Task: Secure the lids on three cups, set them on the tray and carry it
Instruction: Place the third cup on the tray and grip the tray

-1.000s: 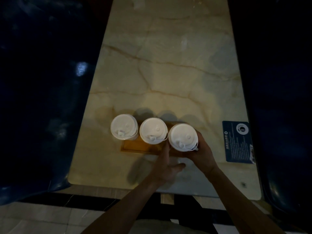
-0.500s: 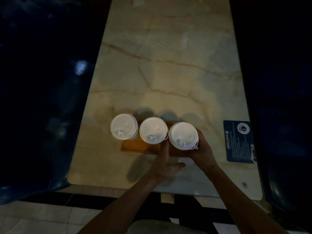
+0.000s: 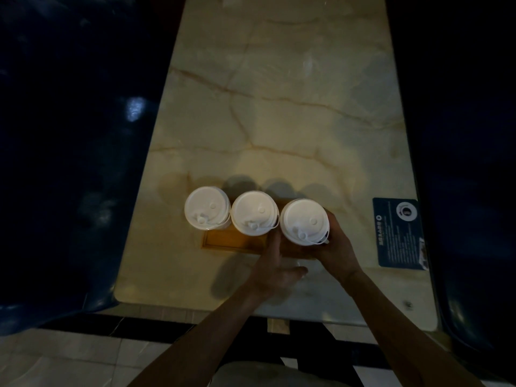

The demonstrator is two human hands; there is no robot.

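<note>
Three white cups with lids on stand in a row on a small wooden tray (image 3: 223, 241): the left cup (image 3: 207, 207), the middle cup (image 3: 254, 212) and the right cup (image 3: 304, 220). My right hand (image 3: 336, 244) is wrapped around the right cup's side from the right. My left hand (image 3: 275, 268) lies flat with straight fingers reaching to the gap between the middle and right cups, over the tray's near edge. Whether it touches the cup I cannot tell.
The tray sits near the front of a long beige marble table (image 3: 279, 107). A dark blue printed card (image 3: 399, 233) lies at the table's right edge. Dark blue seats (image 3: 69, 163) flank both sides. Tiled floor shows below.
Almost nothing differs; the right cup and both hands stay in nearly the same place, with only a slight shift of the view.
</note>
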